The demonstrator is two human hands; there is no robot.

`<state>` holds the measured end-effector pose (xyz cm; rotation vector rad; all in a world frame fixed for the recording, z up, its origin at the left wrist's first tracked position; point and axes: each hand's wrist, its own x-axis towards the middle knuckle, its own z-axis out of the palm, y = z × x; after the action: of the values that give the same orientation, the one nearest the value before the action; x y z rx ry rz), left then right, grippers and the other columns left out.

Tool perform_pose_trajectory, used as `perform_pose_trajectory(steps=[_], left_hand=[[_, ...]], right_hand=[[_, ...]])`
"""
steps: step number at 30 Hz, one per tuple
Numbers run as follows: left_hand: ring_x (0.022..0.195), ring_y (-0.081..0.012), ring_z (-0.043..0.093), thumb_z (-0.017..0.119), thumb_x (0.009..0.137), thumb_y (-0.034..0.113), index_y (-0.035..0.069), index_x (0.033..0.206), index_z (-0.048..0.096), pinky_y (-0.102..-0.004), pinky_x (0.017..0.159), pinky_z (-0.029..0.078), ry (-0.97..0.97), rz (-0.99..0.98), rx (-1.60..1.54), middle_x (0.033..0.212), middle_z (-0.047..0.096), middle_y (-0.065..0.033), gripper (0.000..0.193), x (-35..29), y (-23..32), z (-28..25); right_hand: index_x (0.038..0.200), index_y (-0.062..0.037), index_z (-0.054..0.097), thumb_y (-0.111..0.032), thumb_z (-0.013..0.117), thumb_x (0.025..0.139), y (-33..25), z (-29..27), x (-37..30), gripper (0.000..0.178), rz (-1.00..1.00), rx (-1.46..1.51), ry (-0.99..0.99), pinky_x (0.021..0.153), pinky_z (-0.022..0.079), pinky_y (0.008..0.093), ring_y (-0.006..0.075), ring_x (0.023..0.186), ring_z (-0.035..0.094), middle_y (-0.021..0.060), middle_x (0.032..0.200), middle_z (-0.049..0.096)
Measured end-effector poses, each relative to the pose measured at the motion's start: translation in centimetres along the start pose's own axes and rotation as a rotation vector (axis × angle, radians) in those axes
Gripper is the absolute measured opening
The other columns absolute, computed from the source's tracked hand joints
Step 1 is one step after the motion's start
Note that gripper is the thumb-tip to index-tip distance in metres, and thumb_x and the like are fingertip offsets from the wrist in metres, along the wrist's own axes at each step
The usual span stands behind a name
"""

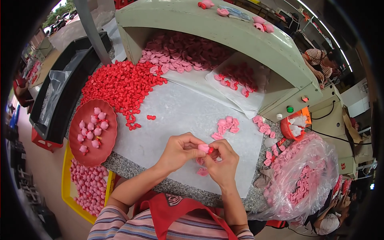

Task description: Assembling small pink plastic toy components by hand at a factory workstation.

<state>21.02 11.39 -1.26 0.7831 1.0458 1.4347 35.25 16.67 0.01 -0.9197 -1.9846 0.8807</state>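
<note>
Over the near middle of the white sheet (160, 112), my two hands meet around one small toy part. My left hand (181, 151) pinches a rounded pink soft piece (203, 147) between thumb and fingers. Against its right end, my right hand (222, 163) pinches a small red piece (211, 151); how far the two fit together is hidden by the fingertips. Below the hands lie a few loose pink pieces (202, 171), partly covered by my right hand. Beyond them sits a cluster of hollow pink pieces (228, 125).
Red pieces (116, 86) are heaped at left, near a red scalloped dish (94, 156) of joined pink-and-red parts. Below is a yellow crate (68, 188) of similar parts. A pale green machine (216, 20) spans the back. At right stand a clear bag (320, 160) and an orange basket (286, 128).
</note>
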Motion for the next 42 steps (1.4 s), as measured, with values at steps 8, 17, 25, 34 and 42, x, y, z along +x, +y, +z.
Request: perform_pose_trajectory(steps=[8, 17, 25, 34, 42], left_hand=[[0.081, -0.0142, 0.062, 0.068, 0.076, 0.002, -0.001, 0.090, 0.064, -0.0259, 0.071, 0.053, -0.164, 0.195, 0.268, 0.089, 0.062, -0.0065, 0.015, 12.9, -2.7, 4.6], [0.098, -0.0284, 0.053, 0.055, 0.070, 0.007, 0.002, 0.080, 0.064, -0.0368, 0.075, 0.050, 0.164, 0.996, 1.348, 0.089, 0.058, -0.0103, 0.014, 28.4, -8.9, 9.1], [0.100, -0.0315, 0.053, 0.049, 0.071, -0.005, 0.009, 0.100, 0.063, -0.0373, 0.083, 0.045, 0.663, 0.744, 1.215, 0.107, 0.056, -0.0134, 0.036, 10.8, 0.2, -5.6], [0.086, -0.0173, 0.058, 0.054, 0.082, -0.002, 0.001, 0.098, 0.061, -0.0256, 0.068, 0.047, 0.658, 0.447, 0.989, 0.096, 0.059, -0.0096, 0.018, -5.2, 1.2, -8.6], [0.091, -0.0269, 0.056, 0.065, 0.069, 0.001, 0.005, 0.102, 0.061, -0.0339, 0.071, 0.050, -0.035, 0.406, 1.088, 0.099, 0.058, -0.0095, 0.033, -1.7, -4.3, -1.3]], right_hand=[[0.101, -0.0012, 0.056, -0.008, 0.077, 0.065, 7.4, -4.6, 4.9, 0.042, 0.089, -0.163, 0.215, 0.053, 0.048, 0.0252, 0.0141, 0.067, 0.056, 0.0081, 0.089, 0.054], [0.096, -0.0016, 0.060, 0.001, 0.065, 0.076, 4.8, -7.1, 5.2, 0.021, 0.103, -0.258, 0.239, 0.054, 0.048, 0.0230, 0.0132, 0.066, 0.059, 0.0085, 0.097, 0.057], [0.093, 0.0001, 0.062, -0.003, 0.062, 0.076, 2.0, 5.9, 5.5, 0.017, -0.012, 0.024, -0.311, 0.061, 0.049, 0.0260, 0.0175, 0.069, 0.061, 0.0097, 0.086, 0.062], [0.099, -0.0064, 0.063, -0.013, 0.070, 0.071, 3.6, 16.2, 10.2, 0.030, 0.009, 0.003, -0.639, 0.061, 0.050, 0.0292, 0.0188, 0.064, 0.062, 0.0108, 0.085, 0.064], [0.105, 0.0012, 0.057, -0.008, 0.058, 0.083, 5.6, -1.6, 5.2, 0.024, 0.591, 0.758, -0.199, 0.066, 0.050, 0.0244, 0.0119, 0.072, 0.059, 0.0071, 0.091, 0.061]])
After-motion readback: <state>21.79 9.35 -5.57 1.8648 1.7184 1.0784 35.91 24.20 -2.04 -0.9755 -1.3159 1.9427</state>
